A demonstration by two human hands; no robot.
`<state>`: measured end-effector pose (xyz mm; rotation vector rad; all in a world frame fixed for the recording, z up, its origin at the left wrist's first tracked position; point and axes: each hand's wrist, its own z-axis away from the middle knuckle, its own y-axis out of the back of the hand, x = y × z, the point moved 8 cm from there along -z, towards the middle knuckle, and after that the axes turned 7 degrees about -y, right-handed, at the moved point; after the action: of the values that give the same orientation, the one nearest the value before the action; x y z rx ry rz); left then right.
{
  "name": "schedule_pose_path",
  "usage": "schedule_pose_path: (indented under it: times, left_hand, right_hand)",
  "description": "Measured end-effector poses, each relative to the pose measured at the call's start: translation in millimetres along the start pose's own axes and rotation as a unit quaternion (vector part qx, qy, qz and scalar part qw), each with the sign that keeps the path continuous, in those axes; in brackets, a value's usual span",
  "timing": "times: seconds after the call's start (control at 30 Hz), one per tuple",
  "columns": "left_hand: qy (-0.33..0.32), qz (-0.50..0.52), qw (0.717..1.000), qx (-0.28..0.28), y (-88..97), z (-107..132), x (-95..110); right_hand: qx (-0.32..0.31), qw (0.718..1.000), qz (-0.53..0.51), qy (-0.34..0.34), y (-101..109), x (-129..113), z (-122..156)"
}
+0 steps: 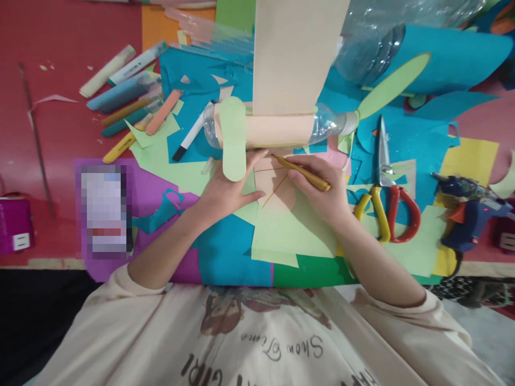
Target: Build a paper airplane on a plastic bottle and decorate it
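My right hand (330,194) grips a mustard-brown marker (308,174), its tip down on a piece of peach paper (279,197). Thin brown lines run across that paper, which rests on light green paper (298,236). On the other side, my left hand (225,188) lies with fingers stretched out and thumb apart, its fingertips by the paper's edge. Just beyond both hands is a clear plastic bottle (325,122) wrapped in peach paper. A long peach strip (298,59) stretches away from it, with a light green rounded strip (234,139) at its left end and a green blade (396,86) at its cap.
Scissors (386,185) with yellow and red handles lie right of my right hand. Farther right is a blue glue gun (470,222). Several markers (124,91) cluster at the upper left, above a blurred phone (105,209). Another blue-wrapped bottle (442,61) lies behind.
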<state>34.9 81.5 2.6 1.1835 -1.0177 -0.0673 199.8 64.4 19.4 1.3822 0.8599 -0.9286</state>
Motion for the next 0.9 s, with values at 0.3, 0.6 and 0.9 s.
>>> schedule_pose_path:
  times: [0.3,0.6,0.9]
  left_hand:
    - [-0.001,-0.003,1.000,0.002,-0.8,0.6,-2.2]
    - [0.001,0.001,1.000,0.002,-0.7,1.2,-2.4]
    - [0.015,0.003,1.000,-0.006,-0.1,0.8,-2.6]
  right_hand:
    - [-0.026,1.000,0.009,-0.014,-1.5,-1.1,1.7]
    - [-0.055,0.998,-0.013,-0.033,-2.9,1.1,3.0]
    - [-0.052,0.998,-0.018,-0.043,-1.7,1.0,4.5]
